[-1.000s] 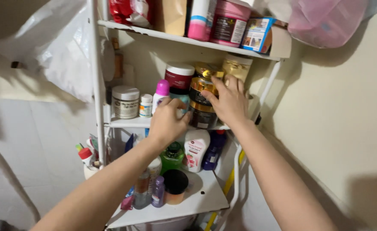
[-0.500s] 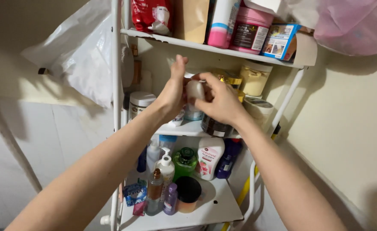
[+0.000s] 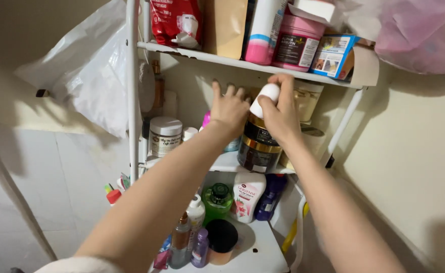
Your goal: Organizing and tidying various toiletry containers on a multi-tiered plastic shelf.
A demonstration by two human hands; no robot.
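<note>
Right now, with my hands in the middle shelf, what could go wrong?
The small white bottle in the right hand sits above the stacked black and gold jars; a nudge might topple them. The left hand reaches among crowded containers, so the white-lidded jar near the shelf edge could get pushed off.

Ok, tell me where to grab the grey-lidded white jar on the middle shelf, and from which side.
Take the grey-lidded white jar around its straight round side, just under the lid, coming from the front. It stands upright at the open shelf edge, clear of both hands; the white rack post crowds its left side and a small white bottle its right.
</note>
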